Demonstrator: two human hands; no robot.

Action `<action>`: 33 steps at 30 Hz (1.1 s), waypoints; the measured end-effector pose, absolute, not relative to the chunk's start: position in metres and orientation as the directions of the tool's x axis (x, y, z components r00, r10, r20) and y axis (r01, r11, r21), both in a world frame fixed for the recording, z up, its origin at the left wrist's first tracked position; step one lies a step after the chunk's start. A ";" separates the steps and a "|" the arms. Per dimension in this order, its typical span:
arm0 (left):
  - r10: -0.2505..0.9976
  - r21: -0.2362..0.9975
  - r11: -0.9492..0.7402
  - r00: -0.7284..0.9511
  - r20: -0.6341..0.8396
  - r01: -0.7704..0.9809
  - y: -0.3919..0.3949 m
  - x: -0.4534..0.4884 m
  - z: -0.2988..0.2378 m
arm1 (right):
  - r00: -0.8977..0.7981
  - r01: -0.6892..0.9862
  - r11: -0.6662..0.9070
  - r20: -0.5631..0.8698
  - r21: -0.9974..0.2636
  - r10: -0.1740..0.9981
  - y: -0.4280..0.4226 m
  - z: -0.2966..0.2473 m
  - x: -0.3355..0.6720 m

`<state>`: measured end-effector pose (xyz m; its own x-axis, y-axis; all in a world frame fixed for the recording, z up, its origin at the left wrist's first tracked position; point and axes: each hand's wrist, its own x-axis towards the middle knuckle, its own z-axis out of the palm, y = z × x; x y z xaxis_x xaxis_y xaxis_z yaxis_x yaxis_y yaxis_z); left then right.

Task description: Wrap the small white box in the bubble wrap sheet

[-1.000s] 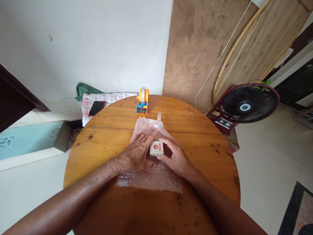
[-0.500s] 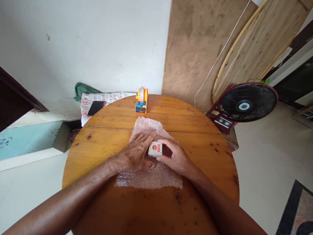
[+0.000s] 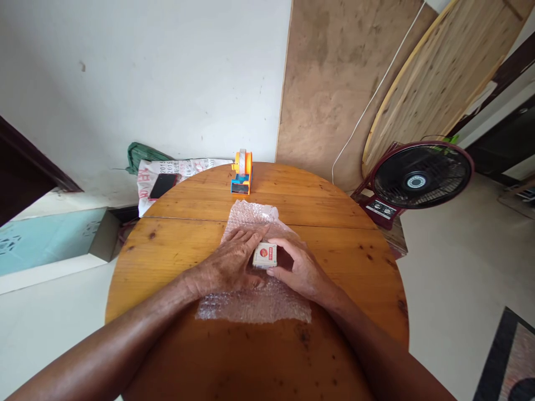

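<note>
A small pale box (image 3: 264, 255) with a red round mark and a red label lies on a sheet of bubble wrap (image 3: 259, 309). My left hand (image 3: 232, 260) rests flat on the wrap at the box's left side, fingers stretched forward and thumb apart. From the right, my right hand (image 3: 303, 270) holds the box, its index finger at the far edge and its thumb at the near corner. The other fingers of that hand are mostly hidden.
An orange and blue tape dispenser (image 3: 242, 172) stands at the far side of the round wooden table (image 3: 167, 245). Beyond the table's edge, a dark phone (image 3: 163, 185) lies on a printed white sack (image 3: 146, 172). A dark red fan (image 3: 420, 175) stands at the right.
</note>
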<state>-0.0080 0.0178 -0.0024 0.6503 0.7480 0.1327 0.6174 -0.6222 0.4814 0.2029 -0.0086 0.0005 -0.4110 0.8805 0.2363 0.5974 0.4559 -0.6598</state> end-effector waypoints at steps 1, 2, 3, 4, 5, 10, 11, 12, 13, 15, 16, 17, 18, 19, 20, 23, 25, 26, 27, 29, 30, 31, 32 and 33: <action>0.747 0.483 -0.623 0.651 0.134 0.615 0.018 -0.008 -0.002 | -0.406 0.605 0.450 0.232 -0.657 0.884 -0.009 0.000 0.203; 0.744 0.484 -0.627 0.654 0.140 0.610 0.017 -0.008 -0.002 | -0.402 0.610 0.448 0.233 -0.654 0.886 -0.009 0.000 0.203; 0.741 0.486 -0.632 0.655 0.149 0.604 0.017 -0.008 -0.001 | -0.396 0.615 0.445 0.234 -0.651 0.888 -0.010 0.000 0.202; 0.737 0.489 -0.638 0.656 0.163 0.595 0.017 -0.008 -0.001 | -0.388 0.622 0.439 0.232 -0.649 0.892 -0.010 0.001 0.202; 0.734 0.496 -0.643 0.654 0.181 0.584 0.016 -0.008 0.001 | -0.379 0.628 0.432 0.231 -0.647 0.896 -0.010 0.002 0.201; 0.740 0.577 -0.634 0.620 0.260 0.515 0.016 -0.008 0.006 | -0.397 0.612 0.448 0.236 -0.652 0.887 -0.012 0.006 0.201; 0.732 0.579 -0.643 0.625 0.271 0.502 0.016 -0.008 0.007 | -0.409 0.601 0.460 0.244 -0.654 0.880 -0.012 0.006 0.202; 0.721 0.573 -0.656 0.633 0.282 0.491 0.017 -0.008 0.007 | -0.414 0.592 0.461 0.242 -0.661 0.878 -0.013 0.007 0.203; 0.708 0.564 -0.670 0.644 0.290 0.483 0.017 -0.007 0.007 | -0.412 0.585 0.449 0.230 -0.675 0.882 -0.013 0.007 0.205; 0.696 0.548 -0.686 0.653 0.300 0.479 0.018 -0.007 0.005 | -0.383 0.566 0.380 0.175 -0.731 0.907 -0.012 0.008 0.208; 0.699 0.545 -0.684 0.651 0.298 0.485 0.018 -0.007 0.004 | -0.348 0.553 0.329 0.147 -0.766 0.926 -0.011 0.007 0.210; 0.704 0.543 -0.679 0.646 0.293 0.494 0.018 -0.008 0.004 | -0.301 0.537 0.274 0.123 -0.797 0.946 -0.009 0.006 0.212; 0.710 0.541 -0.674 0.643 0.287 0.503 0.018 -0.008 0.003 | -0.248 0.523 0.225 0.105 -0.822 0.963 -0.008 0.004 0.213; 0.714 0.539 -0.670 0.642 0.280 0.510 0.018 -0.008 0.002 | -0.196 0.514 0.184 0.094 -0.838 0.976 -0.006 0.002 0.214; 0.717 0.539 -0.666 0.640 0.275 0.515 0.018 -0.008 0.002 | -0.149 0.512 0.156 0.091 -0.845 0.985 -0.004 0.000 0.215; 0.717 0.538 -0.666 0.642 0.272 0.516 0.019 -0.008 0.002 | -0.107 0.529 0.158 0.119 -0.834 0.987 0.001 -0.007 0.217; 0.710 0.536 -0.676 0.644 0.287 0.506 0.019 -0.008 0.002 | -0.121 0.560 0.227 0.192 -0.797 0.974 0.003 -0.011 0.219; 0.707 0.535 -0.679 0.644 0.292 0.503 0.019 -0.008 0.001 | -0.126 0.588 0.266 0.238 -0.764 0.963 0.003 -0.012 0.219; 0.706 0.536 -0.680 0.644 0.295 0.501 0.020 -0.009 0.001 | -0.132 0.624 0.300 0.281 -0.722 0.951 0.004 -0.014 0.220; 0.709 0.541 -0.677 0.640 0.297 0.500 0.020 -0.009 0.000 | -0.135 0.700 0.329 0.335 -0.633 0.932 0.005 -0.016 0.222; 0.709 0.542 -0.677 0.639 0.298 0.498 0.020 -0.009 0.000 | -0.130 0.734 0.322 0.341 -0.599 0.931 0.006 -0.018 0.223; 0.708 0.542 -0.679 0.639 0.302 0.495 0.020 -0.009 0.000 | -0.117 0.761 0.304 0.338 -0.574 0.934 0.006 -0.019 0.224; 0.705 0.540 -0.683 0.638 0.310 0.492 0.020 -0.009 0.000 | -0.098 0.781 0.278 0.330 -0.559 0.939 0.007 -0.020 0.224; 0.702 0.536 -0.687 0.639 0.315 0.491 0.020 -0.009 0.000 | -0.072 0.795 0.249 0.320 -0.554 0.945 0.008 -0.020 0.225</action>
